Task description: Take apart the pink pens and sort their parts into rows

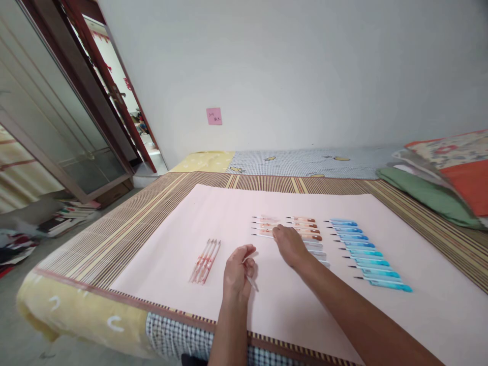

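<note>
Grips 1 white pen (252, 283) in the left hand (237, 269), with fingers curled round it and a pale end slanting out below. Extends the right hand (290, 246) just right of there, with fingertips bunched over the orange pens (267, 224); cannot tell whether touching or gripping any. Shows, on a pale sheet (171, 239) left of both hands, 4 red-patterned pens (206, 262) close side by side, tips pointing away. Shows, just right of the orange pens, a column of brown-ended pens (307, 225), with grey pens (315, 252) nearer, partly hidden by the right hand. Shows, farther right, a slanting column of blue pens (366, 252), dark tips pointing left. Includes a striped mat (129, 229) under the sheet and 1 pink note (214, 116) on the wall (285, 66) behind.
</note>
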A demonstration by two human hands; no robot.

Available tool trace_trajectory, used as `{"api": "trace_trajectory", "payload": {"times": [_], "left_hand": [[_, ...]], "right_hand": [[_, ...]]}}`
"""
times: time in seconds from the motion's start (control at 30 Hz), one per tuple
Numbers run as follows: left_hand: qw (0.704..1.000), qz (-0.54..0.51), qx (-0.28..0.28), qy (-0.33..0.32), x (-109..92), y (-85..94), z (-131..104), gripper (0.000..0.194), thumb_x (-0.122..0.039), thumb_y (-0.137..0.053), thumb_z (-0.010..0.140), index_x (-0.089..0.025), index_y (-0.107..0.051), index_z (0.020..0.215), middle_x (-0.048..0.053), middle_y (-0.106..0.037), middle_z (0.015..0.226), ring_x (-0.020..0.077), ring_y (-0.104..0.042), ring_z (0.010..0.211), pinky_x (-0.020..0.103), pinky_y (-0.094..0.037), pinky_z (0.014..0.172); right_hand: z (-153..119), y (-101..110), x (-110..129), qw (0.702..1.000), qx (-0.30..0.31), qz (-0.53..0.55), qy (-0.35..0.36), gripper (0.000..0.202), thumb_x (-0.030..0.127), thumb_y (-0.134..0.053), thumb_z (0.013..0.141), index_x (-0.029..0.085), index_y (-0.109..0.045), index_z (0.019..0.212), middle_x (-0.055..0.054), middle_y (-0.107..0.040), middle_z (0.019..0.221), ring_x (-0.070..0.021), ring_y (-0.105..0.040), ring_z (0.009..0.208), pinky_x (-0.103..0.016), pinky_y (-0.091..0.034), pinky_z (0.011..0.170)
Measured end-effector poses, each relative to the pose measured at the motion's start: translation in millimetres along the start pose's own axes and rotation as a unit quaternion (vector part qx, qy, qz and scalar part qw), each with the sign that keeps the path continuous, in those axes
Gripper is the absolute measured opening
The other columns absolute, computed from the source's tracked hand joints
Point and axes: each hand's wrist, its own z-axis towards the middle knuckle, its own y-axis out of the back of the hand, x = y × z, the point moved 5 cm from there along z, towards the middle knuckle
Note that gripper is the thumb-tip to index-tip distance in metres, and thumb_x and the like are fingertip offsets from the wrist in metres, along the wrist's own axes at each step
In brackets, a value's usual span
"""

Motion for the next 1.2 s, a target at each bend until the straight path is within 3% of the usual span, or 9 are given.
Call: {"api": "trace_trajectory", "payload": {"times": [0.33, 0.63, 0.83, 1.03, 1.2], "left_hand": [[1.0, 0.003, 0.007, 0.003, 1, 2.2, 2, 0.019, -0.026, -0.079, 0.07, -0.009, -0.072, 0.078, 0.014, -0.074, 0.088, 0.0037, -0.047, 0.046, 0.016, -0.022, 0.037], [1.0, -0.003, 0.003, 0.003, -2, 3.5, 0, 0.017, -0.024, -0.078, 0.07, -0.01, -0.072, 0.077, 0.013, -0.074, 0.088, 0.0036, -0.047, 0.046, 0.015, -0.023, 0.037], [1.0, -0.006, 0.012, 0.007, -1, 5.4, 3, 0.02, -0.025, -0.081, 0.068, -0.01, -0.072, 0.078, 0.014, -0.074, 0.089, 0.0037, -0.047, 0.046, 0.016, -0.022, 0.037], [1.0, -0.013, 0.003, 0.013, -3, 6.5, 2, 0.016, -0.023, -0.078, 0.07, -0.01, -0.072, 0.076, 0.013, -0.074, 0.085, 0.0035, -0.046, 0.046, 0.015, -0.022, 0.037], [1.0, -0.01, 0.008, 0.012, -4, 6.6, 1, 0.018, -0.024, -0.08, 0.069, -0.01, -0.072, 0.077, 0.014, -0.075, 0.086, 0.0035, -0.046, 0.046, 0.015, -0.022, 0.037]], "right_hand": [[-1, 4, 4, 1.0, -0.008, 0.01, -0.005, 0.024, 0.011, -0.043, 0.102, 0.016, -0.067, 0.102, -0.011, -0.07, 0.106, -0.0224, -0.062, 0.091, -0.034, -0.031, 0.08], [-8, 11, -19, 1.0, 0.008, -0.01, -0.02, 0.019, 0.015, -0.051, 0.097, 0.015, -0.07, 0.097, -0.013, -0.071, 0.106, -0.0245, -0.064, 0.1, -0.035, -0.032, 0.083], [-9, 7, -13, 0.999, 0.01, -0.025, -0.043, 0.016, 0.022, -0.056, 0.098, 0.014, -0.07, 0.099, -0.014, -0.071, 0.109, -0.0255, -0.065, 0.105, -0.036, -0.033, 0.087], [-7, 5, -10, 0.998, 0.005, -0.033, -0.06, 0.026, 0.03, -0.055, 0.101, 0.011, -0.071, 0.107, -0.018, -0.072, 0.111, -0.0278, -0.066, 0.104, -0.038, -0.035, 0.089], [-7, 4, -8, 0.998, -0.001, -0.039, -0.059, 0.027, 0.029, -0.052, 0.102, 0.011, -0.071, 0.108, -0.018, -0.072, 0.112, -0.0283, -0.066, 0.105, -0.039, -0.035, 0.091]]}}
